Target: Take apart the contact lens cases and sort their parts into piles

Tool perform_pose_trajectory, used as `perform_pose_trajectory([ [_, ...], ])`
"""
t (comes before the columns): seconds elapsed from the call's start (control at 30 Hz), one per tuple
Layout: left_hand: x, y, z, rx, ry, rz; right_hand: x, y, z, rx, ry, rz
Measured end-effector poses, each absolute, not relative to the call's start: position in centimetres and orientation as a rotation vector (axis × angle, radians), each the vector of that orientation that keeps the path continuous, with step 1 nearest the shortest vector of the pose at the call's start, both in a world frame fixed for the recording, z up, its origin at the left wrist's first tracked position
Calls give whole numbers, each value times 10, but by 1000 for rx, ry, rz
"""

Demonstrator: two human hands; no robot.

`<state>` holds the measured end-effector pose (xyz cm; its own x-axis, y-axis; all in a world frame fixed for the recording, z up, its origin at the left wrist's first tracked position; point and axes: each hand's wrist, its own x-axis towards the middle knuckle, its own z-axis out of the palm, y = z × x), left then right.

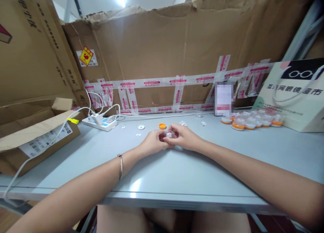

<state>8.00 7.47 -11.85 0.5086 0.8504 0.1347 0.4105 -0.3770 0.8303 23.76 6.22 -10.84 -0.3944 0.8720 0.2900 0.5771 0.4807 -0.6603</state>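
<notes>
Between the fingertips of both hands sits a small clear plastic dome (169, 134) with white parts inside. My left hand (154, 140) grips its left side, and my right hand (184, 137) closes on it from the right. Just behind them lies an orange ring-shaped base (162, 126). To the left are a white round disc (141, 127), a small white piece (123, 127) and tiny white discs (138, 134). White plastic parts (183, 123) lie behind my right hand, with another small white part (204, 124) farther right. A clear empty dome (198, 113) stands at the back.
Several domed pieces with orange bases (249, 122) cluster at right, before a paper bag (291, 94). A phone-like panel (224, 99) leans against the big cardboard (152, 57). At left are a power strip (101, 122) with white cables and an open carton (43, 138).
</notes>
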Motion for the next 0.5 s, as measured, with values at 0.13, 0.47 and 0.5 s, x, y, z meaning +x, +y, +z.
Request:
perform_pose_trajectory([
  [0.13,79,76,-121,2000,1034,720,238,58,-104,-1164,-2216,564],
  [0.47,79,74,-120,2143,1088,782,234,54,-103,-1171,-2211,479],
  [0.5,79,74,-120,2132,1075,791,234,53,-102,-1157,-2214,462],
])
